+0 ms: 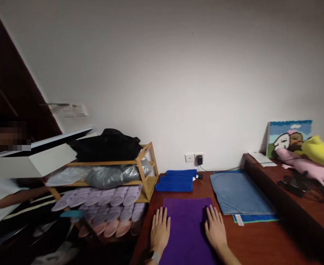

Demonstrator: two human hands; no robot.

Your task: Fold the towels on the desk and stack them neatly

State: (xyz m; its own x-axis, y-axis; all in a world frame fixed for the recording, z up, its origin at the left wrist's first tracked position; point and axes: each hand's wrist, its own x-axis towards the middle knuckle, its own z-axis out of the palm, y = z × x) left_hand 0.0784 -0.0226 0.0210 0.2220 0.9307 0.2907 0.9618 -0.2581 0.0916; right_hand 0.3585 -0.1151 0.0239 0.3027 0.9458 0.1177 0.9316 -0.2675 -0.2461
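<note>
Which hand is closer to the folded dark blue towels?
Left. The left hand lies flat on the purple towel's left edge, below the dark blue towels. The right hand rests farther right.

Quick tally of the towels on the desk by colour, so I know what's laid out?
Purple towel, flat under both hands: 1
Dark blue folded towels, stacked by the wall: 2
Grey-blue towel: 1
Bright blue towel with a green edge, beneath the grey-blue one: 1
Total: 5

Dim, soft light is falling evenly; left of the hands everything is blurring, and edges are bending outward.
</note>
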